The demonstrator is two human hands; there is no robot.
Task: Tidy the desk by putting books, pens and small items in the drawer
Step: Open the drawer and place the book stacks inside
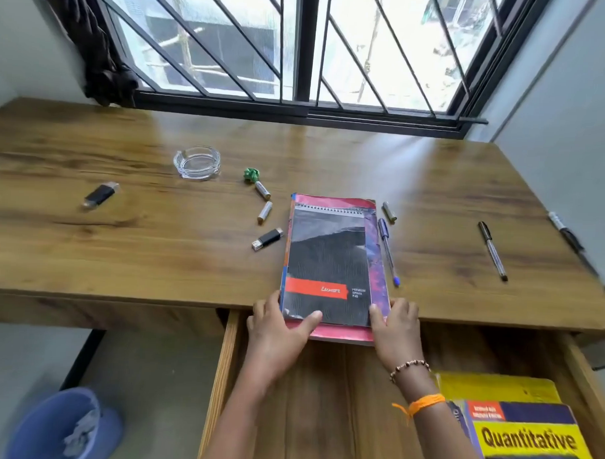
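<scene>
Daylight from the barred window (300, 47) falls across the wooden desk (122, 250) I am watching. I read "PREMIUM SPIRAL PAD" on the black spiral pad (327, 264), which lies on a pink book (335, 333) overhanging the desk's front edge above the open drawer (322, 401). My left hand (277, 335) and right hand (397, 332) grip the stack's near corners, thumbs on top. In the drawer's right corner lies a yellow book (527, 439) reading "Quantitative". A blue pen (388, 249) lies just beside the stack; batteries (264, 211), two flash drives (267, 239), a glass ashtray (197, 162) and a black pen (492, 249) lie farther off.
</scene>
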